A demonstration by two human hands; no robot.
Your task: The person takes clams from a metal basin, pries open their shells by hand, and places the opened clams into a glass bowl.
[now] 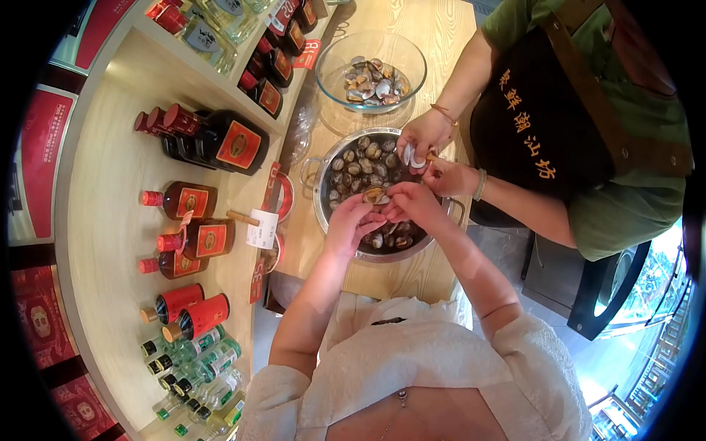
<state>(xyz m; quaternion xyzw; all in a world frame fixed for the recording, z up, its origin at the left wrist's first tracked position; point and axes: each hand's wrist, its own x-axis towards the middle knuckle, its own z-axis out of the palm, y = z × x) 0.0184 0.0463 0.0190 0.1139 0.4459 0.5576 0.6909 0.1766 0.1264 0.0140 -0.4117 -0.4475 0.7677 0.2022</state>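
Note:
Above a metal basin of dark ribbed clams, my left hand pinches a clam that lies open, orange flesh showing. My right hand closes its fingers on the same clam from the other side. Its thumb and fingertips meet those of the left hand, so the exact grip is partly hidden. Across the basin, a co-worker's hands hold an open white shell and a small orange-brown piece I cannot make out.
A clear glass bowl with opened clams stands at the far end of the wooden table. Shelves with several bottles line the left side. A co-worker in a dark apron stands at the right.

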